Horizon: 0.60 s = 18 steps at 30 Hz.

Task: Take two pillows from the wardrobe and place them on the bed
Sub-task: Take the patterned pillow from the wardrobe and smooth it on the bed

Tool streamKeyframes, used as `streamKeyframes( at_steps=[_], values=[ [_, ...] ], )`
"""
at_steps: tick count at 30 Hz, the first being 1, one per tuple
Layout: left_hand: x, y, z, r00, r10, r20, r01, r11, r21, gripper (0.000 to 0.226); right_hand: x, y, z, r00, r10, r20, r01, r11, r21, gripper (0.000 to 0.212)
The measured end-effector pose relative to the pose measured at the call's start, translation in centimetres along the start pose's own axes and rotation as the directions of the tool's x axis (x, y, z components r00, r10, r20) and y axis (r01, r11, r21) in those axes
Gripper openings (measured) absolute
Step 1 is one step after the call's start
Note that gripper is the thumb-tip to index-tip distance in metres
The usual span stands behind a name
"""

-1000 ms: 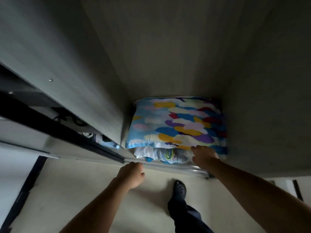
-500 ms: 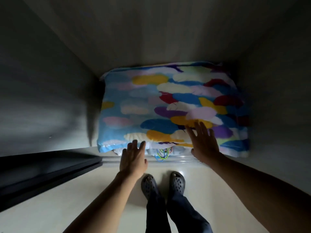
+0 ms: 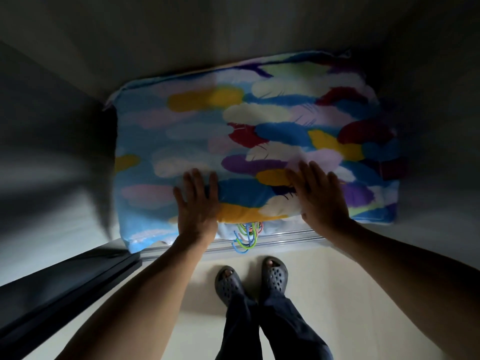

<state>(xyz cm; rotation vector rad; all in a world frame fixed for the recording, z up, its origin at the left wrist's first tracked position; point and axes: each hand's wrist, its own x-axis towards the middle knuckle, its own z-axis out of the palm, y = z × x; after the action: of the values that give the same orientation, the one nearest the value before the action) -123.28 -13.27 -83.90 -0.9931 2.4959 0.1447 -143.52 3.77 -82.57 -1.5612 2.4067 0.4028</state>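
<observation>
A pillow [image 3: 249, 131] with a light-blue cover printed with multicoloured feathers lies flat in the bottom of the dark wardrobe and fills most of the compartment. My left hand [image 3: 197, 201] rests flat on its front edge, fingers spread. My right hand [image 3: 319, 196] lies flat on the pillow further right, fingers also spread. Neither hand is closed around the fabric. Something white [image 3: 275, 227] shows beneath the pillow's front edge; I cannot tell what it is.
Coloured loops like hangers [image 3: 246, 236] stick out under the pillow at the metal door rail [image 3: 285, 239]. A dark sliding door [image 3: 59, 294] stands at the left. Grey wardrobe walls [image 3: 52, 157] close in on both sides. My feet in grey clogs [image 3: 252, 279] stand on the pale floor.
I have leaned further into the wardrobe. Both hands moved forward from the front rail onto the top of the pillow and now lie flat on it.
</observation>
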Motion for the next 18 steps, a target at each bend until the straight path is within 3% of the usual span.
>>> streamKeyframes(
  at_steps=[5,12,15,18],
  values=[
    [-1.4,-1.0,-5.2,0.997,0.067,0.026,-0.067,0.998,-0.022,0.059,-0.4,0.7,-6.3,1.000,0.016,0.004,-0.016,0.992,0.125,0.083],
    [-3.0,-2.9,-17.6,0.968,0.146,-0.205,-0.173,0.977,-0.123,0.032,0.0,2.9,-18.6,0.978,0.063,-0.200,-0.034,0.989,0.145,0.066],
    [-4.6,-3.9,-22.9,0.963,0.119,-0.242,-0.154,0.979,-0.133,0.030,-1.0,3.7,-24.2,0.972,0.059,-0.226,-0.013,0.980,0.201,0.051],
    [-7.7,-4.3,-26.2,0.962,0.089,-0.259,-0.129,0.981,-0.143,0.036,-3.8,4.0,-28.3,0.967,0.029,-0.251,0.021,0.981,0.195,0.050]
  ],
)
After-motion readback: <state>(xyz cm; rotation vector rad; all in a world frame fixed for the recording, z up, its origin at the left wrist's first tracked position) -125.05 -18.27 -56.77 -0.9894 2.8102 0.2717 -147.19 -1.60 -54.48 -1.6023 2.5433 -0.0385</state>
